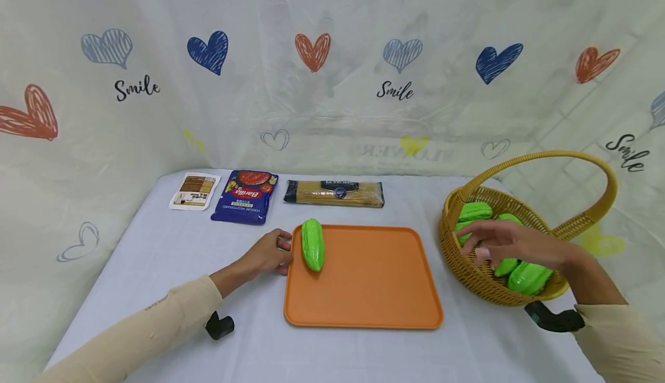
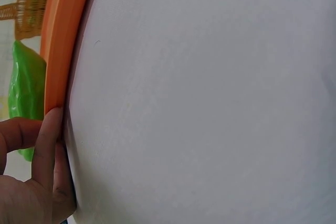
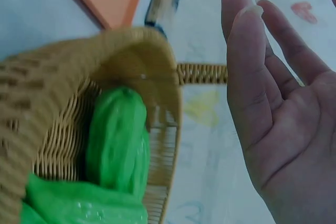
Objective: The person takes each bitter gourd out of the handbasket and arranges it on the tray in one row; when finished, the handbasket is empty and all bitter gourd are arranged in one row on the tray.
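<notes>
An orange tray [image 1: 366,279] lies on the white-covered table. One bright green ribbed toy vegetable, like a bitter melon [image 1: 313,244], lies lengthwise at its upper left. My left hand [image 1: 269,251] holds the tray's left rim, fingertips against the outer wall in the left wrist view. On the right stands a wicker basket [image 1: 467,270] with a tall arched handle and several more green bitter melons [image 3: 116,137] inside. Above the basket hovers my right hand [image 1: 511,241], fingers loosely bent with nothing between them. Palm and fingers [image 3: 247,72] show apart from the melons in the right wrist view.
Behind the tray lie a clear pack of spaghetti [image 1: 337,193], a blue Barilla sauce pouch [image 1: 245,197] and a small white-and-brown packet [image 1: 195,191]. A curtain with printed hearts [image 1: 332,106] hangs behind the table. The basket handle [image 1: 587,163] arches beyond my right hand.
</notes>
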The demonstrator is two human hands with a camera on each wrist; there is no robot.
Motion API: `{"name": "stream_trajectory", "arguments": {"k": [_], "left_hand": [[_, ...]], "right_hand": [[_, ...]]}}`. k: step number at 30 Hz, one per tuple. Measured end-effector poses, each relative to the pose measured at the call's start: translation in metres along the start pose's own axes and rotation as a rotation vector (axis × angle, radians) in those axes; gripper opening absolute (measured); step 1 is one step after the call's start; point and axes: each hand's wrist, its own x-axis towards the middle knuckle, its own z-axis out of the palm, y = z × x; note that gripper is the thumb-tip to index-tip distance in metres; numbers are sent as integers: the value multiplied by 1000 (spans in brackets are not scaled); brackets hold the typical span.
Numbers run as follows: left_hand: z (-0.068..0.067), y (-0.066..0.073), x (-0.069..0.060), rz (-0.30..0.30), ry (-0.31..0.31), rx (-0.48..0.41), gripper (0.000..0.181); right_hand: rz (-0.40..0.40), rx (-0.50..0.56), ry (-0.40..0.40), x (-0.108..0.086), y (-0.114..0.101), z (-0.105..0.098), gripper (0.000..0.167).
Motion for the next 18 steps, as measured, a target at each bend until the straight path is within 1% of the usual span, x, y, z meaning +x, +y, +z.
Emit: {"name": "stream_trajectory", "arguments": {"k": [3, 6, 9, 13, 18], "left_hand": [[1, -1, 1, 2, 0, -3, 56], [0, -1, 1, -1, 3, 3, 56], [0, -1, 1, -10, 9, 3, 56], [0, 0, 0, -6, 7, -1, 56], [0, 3, -2, 1, -1, -7, 56]], "right_hand": [[-8, -7, 24, -7, 4, -8, 41], [24, -43, 71, -11, 8, -16, 41], [88, -96, 129, -12, 12, -25, 39], [163, -164, 200, -10, 19, -34, 44], [221, -235, 247, -10, 26, -44, 50]]}}
